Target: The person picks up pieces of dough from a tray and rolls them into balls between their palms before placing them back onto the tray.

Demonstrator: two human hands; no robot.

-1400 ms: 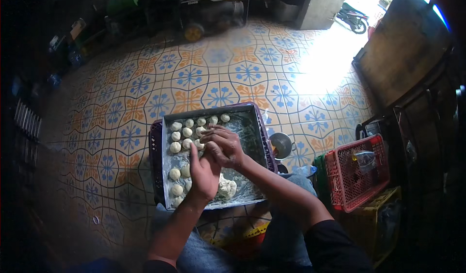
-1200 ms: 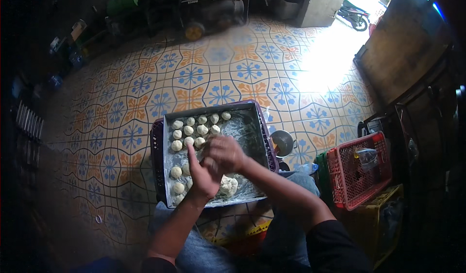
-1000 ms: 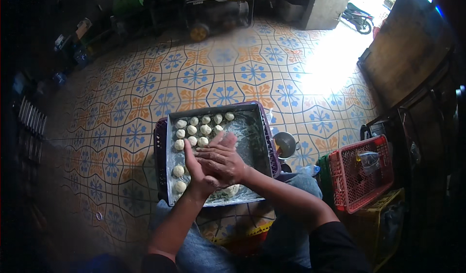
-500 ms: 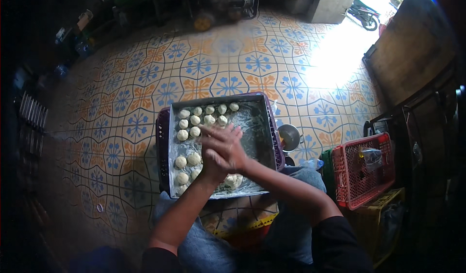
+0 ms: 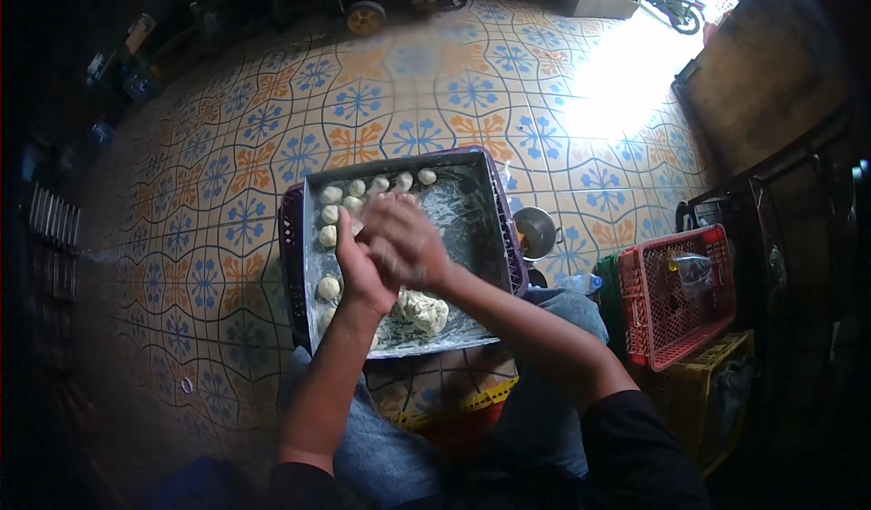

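Observation:
Over a dusted metal tray (image 5: 472, 265), my two hands meet palm to palm. My left hand (image 5: 365, 269) is open, its thumb stretched up and away; its other fingers are behind the right. My right hand (image 5: 408, 238) lies across it, smeared by motion, so its finger shape is unclear. Whether anything sits between the palms is hidden. Beneath the hands, small pale dough balls (image 5: 332, 195) line the tray's far and left sides. A larger rough lump of dough (image 5: 424, 313) rests near the tray's front edge.
The tray sits on a purple crate (image 5: 292, 229). To its right are a metal pot (image 5: 537, 232), a red crate (image 5: 649, 319) and a yellow crate (image 5: 676, 392). A wheeled machine (image 5: 365, 18) stands at the back of the patterned tile floor (image 5: 417, 133).
My hands have shifted slightly up and left, and my left thumb now stands apart from the right hand. The whole scene sits a little higher in view.

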